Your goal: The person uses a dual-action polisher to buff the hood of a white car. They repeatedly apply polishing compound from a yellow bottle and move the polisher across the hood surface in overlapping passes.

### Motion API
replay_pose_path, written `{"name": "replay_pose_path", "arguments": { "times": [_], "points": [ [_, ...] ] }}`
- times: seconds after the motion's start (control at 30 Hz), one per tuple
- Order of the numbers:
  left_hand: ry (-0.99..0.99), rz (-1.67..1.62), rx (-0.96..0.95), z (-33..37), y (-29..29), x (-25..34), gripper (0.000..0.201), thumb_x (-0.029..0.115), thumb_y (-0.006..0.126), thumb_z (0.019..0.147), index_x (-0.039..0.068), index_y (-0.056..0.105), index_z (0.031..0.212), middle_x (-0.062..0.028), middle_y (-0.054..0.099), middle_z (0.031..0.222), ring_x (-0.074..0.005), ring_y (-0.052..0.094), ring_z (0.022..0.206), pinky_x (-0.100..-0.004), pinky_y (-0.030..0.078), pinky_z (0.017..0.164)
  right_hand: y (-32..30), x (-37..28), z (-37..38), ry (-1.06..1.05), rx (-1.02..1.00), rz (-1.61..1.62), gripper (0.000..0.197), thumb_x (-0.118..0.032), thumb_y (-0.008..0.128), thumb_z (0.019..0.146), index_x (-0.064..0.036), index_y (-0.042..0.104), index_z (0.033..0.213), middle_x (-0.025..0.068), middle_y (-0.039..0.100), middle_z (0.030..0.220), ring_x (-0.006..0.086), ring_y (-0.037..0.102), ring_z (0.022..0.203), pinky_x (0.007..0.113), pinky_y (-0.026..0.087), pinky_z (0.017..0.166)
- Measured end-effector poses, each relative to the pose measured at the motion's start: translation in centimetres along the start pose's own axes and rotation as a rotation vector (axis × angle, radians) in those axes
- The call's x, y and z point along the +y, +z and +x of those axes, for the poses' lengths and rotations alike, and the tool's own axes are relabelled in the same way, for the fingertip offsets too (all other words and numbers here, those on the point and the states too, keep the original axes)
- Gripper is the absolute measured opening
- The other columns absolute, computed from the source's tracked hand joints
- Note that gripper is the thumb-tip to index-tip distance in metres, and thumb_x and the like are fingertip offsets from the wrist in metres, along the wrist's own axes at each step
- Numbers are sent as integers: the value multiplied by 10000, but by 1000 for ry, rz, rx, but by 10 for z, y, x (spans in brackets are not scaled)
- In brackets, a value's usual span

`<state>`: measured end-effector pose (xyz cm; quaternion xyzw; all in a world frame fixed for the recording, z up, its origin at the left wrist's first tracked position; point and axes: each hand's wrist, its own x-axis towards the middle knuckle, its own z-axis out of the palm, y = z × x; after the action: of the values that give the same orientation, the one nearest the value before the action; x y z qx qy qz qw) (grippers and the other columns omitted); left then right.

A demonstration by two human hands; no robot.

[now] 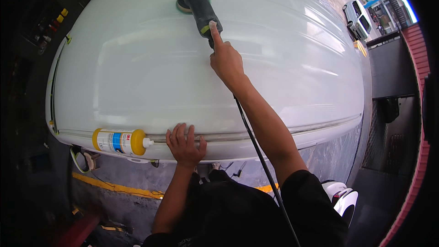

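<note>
A broad white vehicle roof [155, 73] spreads out before me. On its far part sits a dark electric polisher [195, 2], its round pad partly hidden under the head. My right hand [227, 61] grips the polisher's rear end, the index finger stretched along the body. The black power cord [256, 146] runs from there down beside my forearm. At the near edge my left hand [186, 145] rests flat on the roof's seam, fingers apart and holding nothing. Just left of it lies a yellow bottle [118, 141] on its side, its white nozzle toward that hand.
Masking tape [68, 39] sticks to the roof's left edge. A yellow line [119, 188] crosses the grey floor below. A white car [340, 199] stands low at right, and another white vehicle [358, 18] is parked outside. A dark panel wall [388, 68] borders the right side.
</note>
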<state>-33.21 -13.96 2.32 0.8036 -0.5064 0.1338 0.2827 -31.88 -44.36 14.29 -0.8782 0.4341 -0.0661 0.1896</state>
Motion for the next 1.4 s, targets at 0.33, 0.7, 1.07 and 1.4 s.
{"name": "replay_pose_path", "arguments": {
  "times": [0.33,0.7,1.07,1.4],
  "points": [
    [28,20,-20,6,-4,4,492,301,717,872,17,646,1267,-202,552,1361,-404,534,1325,-656,347,1165,-36,96,-42,222,124,1,1061,20,632,882,-242,56,1734,258,726,972,437,731,854,540,569,762],
    [26,32,-14,3,-1,2,501,308,726,854,44,645,1271,-188,551,1365,-399,532,1326,-660,348,1164,-10,66,-37,158,141,63,1028,21,612,911,-303,91,1737,216,642,934,395,698,749,501,555,670],
    [3,34,-23,1,0,2,466,327,695,883,52,663,1257,-185,566,1362,-383,540,1331,-663,333,1172,20,-13,-13,-13,-6,134,1029,19,604,912,-305,78,1734,246,634,993,413,700,765,503,567,686],
    [21,48,5,1,1,5,450,311,701,879,59,656,1250,-180,581,1355,-379,556,1324,-661,337,1176,30,-44,0,-177,65,182,955,23,627,909,-275,208,1713,235,640,917,382,684,679,466,549,610]
  ]
}}
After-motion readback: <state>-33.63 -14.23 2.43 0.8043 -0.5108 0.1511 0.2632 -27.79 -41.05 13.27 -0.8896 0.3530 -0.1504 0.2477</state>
